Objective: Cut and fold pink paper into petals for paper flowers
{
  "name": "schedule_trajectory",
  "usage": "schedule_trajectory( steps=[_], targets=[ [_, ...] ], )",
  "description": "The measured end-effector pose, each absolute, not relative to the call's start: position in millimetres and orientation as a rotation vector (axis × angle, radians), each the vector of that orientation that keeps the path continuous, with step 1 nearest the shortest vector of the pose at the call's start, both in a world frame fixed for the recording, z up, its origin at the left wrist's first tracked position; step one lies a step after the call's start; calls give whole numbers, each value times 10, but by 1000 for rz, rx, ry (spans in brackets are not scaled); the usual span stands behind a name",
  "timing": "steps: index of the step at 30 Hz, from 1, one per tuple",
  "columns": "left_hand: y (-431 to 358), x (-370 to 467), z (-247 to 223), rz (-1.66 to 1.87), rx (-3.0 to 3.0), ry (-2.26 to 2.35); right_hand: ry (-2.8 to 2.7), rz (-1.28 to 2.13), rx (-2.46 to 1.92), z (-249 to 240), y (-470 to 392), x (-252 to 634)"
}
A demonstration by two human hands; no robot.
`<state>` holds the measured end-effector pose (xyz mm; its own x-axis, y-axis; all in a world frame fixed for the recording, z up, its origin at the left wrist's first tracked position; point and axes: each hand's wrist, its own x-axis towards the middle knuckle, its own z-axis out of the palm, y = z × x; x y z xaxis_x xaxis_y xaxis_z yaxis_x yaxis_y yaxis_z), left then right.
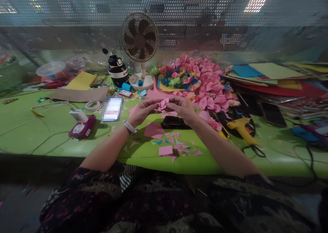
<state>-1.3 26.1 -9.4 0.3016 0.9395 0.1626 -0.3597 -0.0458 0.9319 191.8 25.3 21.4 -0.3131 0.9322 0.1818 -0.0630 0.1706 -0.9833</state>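
Head view. We see both hands raised just above the middle of the green table (30, 130), nearer its front edge than its back. The left hand (140, 112) and the right hand (182, 109) meet on a small folded pink paper piece (162, 104); the fingertips of each are pinched together on it, from either side. A pale watch (128, 127) sits on the left wrist.

Below the hands lie pink paper scraps (166, 147) near the front edge and a black case (174, 122) directly under the right hand. Toward the back edge we note a heap of pink folded flowers (210, 86), a small fan (139, 38) and a dark bottle (117, 70). A yellow glue gun (242, 128) lies right of the hands; a phone (112, 109) lies left.
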Motion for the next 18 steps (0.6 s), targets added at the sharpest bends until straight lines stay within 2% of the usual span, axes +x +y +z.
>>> schedule_trajectory(
  steps=[18],
  targets=[
    [248, -1, -88, 1182, 1128, 627, -1527, 1298, -876, 214, 256, 1915]
  ],
)
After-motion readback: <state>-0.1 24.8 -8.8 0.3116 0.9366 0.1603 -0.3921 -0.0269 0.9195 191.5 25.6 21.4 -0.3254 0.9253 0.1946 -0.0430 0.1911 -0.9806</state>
